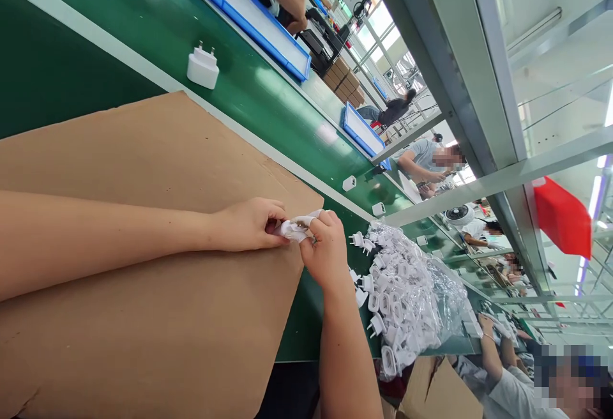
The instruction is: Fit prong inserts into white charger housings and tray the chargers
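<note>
My left hand (249, 224) comes in from the left edge over the cardboard sheet (143, 323), its fingers pinched on one end of a small white piece (295, 230). My right hand (326, 246), reaching up from the bottom, grips the other end. A brownish, shiny spot shows in the white piece; its kind is hard to make out because fingers cover much of it. Right of my right hand lies a clear plastic bag (443, 291) with many white charger plugs (393, 304). Some plugs lie loose at the bag's near edge.
On the green conveyor belt (268, 106) a white charger plug (202, 69) stands prongs up, with several more further along. Blue trays (249, 20) line the far side. A metal beam (440, 55) runs overhead. A co-worker's arm (491, 342) is at lower right, near an open carton (440, 390).
</note>
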A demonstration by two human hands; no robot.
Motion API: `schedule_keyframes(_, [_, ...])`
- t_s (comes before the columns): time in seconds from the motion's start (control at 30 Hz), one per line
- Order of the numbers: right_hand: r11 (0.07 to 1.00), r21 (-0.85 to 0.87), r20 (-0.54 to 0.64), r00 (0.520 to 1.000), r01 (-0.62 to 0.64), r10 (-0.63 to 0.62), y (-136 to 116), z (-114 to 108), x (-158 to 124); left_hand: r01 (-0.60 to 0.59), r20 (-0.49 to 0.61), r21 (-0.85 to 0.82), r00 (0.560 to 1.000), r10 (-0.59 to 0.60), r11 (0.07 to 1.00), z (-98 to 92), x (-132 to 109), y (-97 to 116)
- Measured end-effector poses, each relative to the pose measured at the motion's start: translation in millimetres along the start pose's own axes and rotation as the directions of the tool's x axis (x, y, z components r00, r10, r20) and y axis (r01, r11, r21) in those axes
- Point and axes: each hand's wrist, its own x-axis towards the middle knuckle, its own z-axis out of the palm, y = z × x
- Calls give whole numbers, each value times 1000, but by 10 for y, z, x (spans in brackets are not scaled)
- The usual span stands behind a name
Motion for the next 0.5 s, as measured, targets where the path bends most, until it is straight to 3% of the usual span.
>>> schedule_keyframes(0.23, [997,6,-28,997,72,-72,59,-30,28,-6,21,-17,1000,6,1000,-24,2,29])
schedule_keyframes(0.5, [1000,24,-59,998,17,-15,1,10,-10,-16,29,-47,999,17,999,-11,11,10])
